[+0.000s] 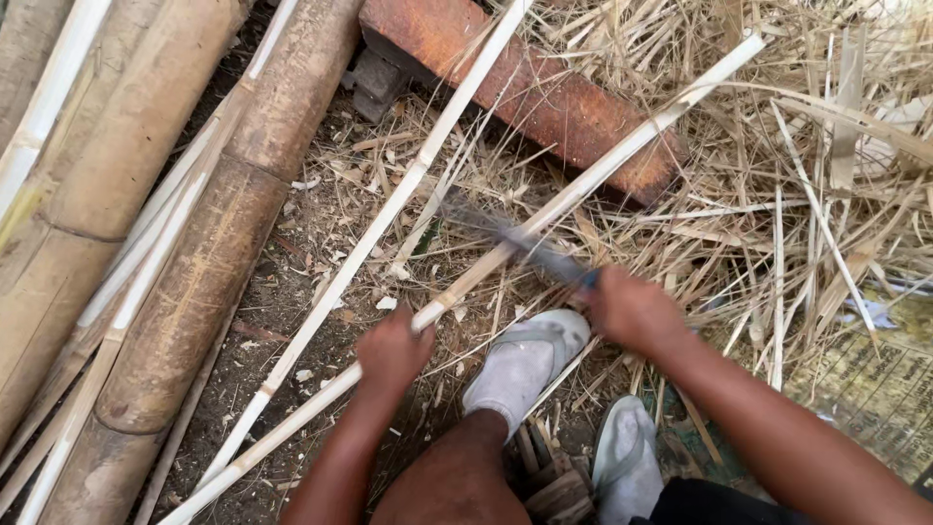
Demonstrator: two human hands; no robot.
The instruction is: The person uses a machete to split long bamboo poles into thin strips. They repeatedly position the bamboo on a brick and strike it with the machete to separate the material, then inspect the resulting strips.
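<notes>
My left hand grips a long pale bamboo strip that runs from the lower left up to the upper right. My right hand holds a knife; its blurred grey blade lies across the strip just above my left hand. A second bamboo strip lies alongside to the left on the ground. My feet in white sandals rest below the strip, with one knee in the foreground.
Thick bamboo poles lie stacked at the left. A rusty brown slab sits at the top. Dry bamboo shavings cover the ground at the right. A printed sack lies at the lower right.
</notes>
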